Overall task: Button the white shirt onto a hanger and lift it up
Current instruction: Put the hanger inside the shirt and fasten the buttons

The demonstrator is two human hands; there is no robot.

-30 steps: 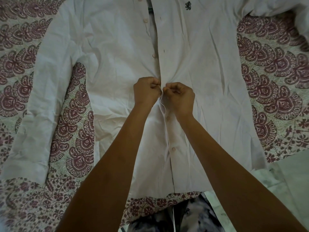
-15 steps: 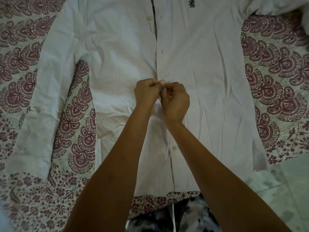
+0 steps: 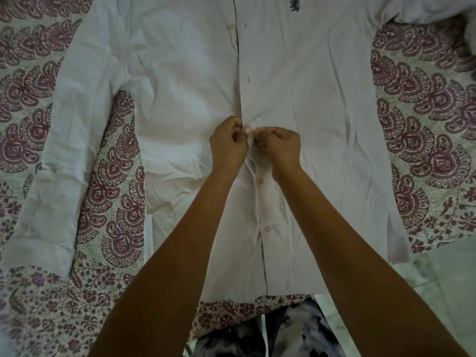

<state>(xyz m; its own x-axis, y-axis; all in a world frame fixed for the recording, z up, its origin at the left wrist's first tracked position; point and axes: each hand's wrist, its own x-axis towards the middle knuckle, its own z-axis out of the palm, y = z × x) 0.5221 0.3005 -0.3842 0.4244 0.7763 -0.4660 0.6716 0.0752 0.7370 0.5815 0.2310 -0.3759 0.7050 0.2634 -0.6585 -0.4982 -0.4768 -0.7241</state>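
While white shirt [image 3: 322, 130] lies flat — left hand [image 3: 228, 145], right hand [image 3: 280, 145] pinch placket.

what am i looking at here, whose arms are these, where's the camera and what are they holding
There is no machine here. These are a person's two bare arms, filmed by one wide camera worn on their head and looking down, which is why the arms come in from the bottom edge. A white shirt lies spread flat, front up, on a patterned bedsheet. The left hand and right hand meet at the middle of the shirt. Each pinches a front edge, and they work a button between their fingertips. The lower buttons look fastened; a higher button is not. I cannot make out a hanger.
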